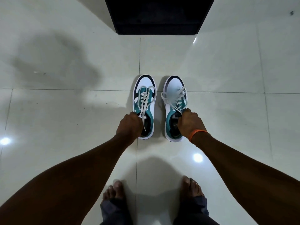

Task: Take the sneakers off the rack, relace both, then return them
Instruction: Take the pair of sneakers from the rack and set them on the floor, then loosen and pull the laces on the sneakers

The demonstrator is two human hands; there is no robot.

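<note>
Item 1: your left grip [129, 125]. It was curled shut on the collar of the left sneaker [144, 98], fingers tucked into the shoe's opening at its outer edge. That sneaker, white with teal panels and a dark toe band, sat just ahead of the grip, toe pointing away from you. Whether its sole touched the floor [65, 111] or hung just above could not be told. Its white laces [146, 101] lay loose; one end trailed back beside the grip into the shoe's mouth.

Item 2: your right grip [190, 122]. It was closed on the collar of the right sneaker [174, 98], at the outer edge of the opening, with an orange band [197, 134] on the wrist behind it. This shoe matched the first, stood just beside it without touching, toe forward of the grip. Its laces [175, 98] spread in slack loops over the tongue.

Item 3: dark rack [159, 15]. It stood well ahead of both grips, beyond the toes of the pair, apart from them.

Item 4: your bare feet [113, 190]. They stood on the pale glossy tiles, behind both grips, nearest to you.
</note>
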